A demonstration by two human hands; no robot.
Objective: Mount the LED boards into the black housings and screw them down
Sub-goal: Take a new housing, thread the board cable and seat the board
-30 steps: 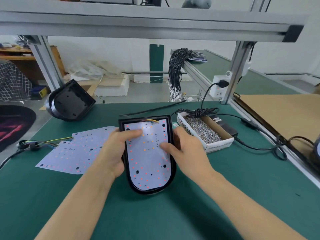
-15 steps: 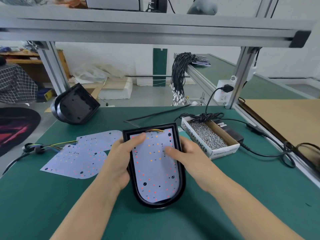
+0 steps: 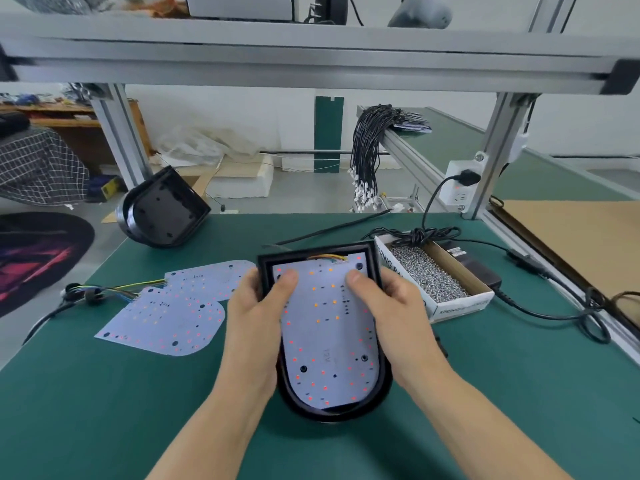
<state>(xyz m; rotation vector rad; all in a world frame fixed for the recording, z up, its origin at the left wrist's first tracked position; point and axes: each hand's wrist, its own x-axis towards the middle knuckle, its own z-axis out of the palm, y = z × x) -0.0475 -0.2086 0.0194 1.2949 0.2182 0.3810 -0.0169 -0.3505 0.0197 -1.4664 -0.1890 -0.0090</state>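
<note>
A black D-shaped housing (image 3: 348, 408) lies on the green mat in front of me, with a white LED board (image 3: 327, 336) sitting inside it, red and orange dots on its face. My left hand (image 3: 258, 315) grips the housing's left wall, thumb pressed on the board's upper left. My right hand (image 3: 394, 313) grips the right wall, thumb on the board's upper right. Coloured wires show at the board's top edge. Two loose LED boards (image 3: 166, 318) with a wire harness lie to the left. A second black housing (image 3: 162, 211) stands tilted at the far left.
A cardboard box of small screws (image 3: 427, 277) sits just right of the housing, with a black power adapter (image 3: 479, 271) and cables behind it. Aluminium frame posts (image 3: 495, 150) rise at the mat's far corners. A bundle of black cables (image 3: 370, 147) hangs beyond.
Both thumbs have slid up to the board's upper corners, and my fingers now wrap the housing's sides. The housing has come nearer to me in view.
</note>
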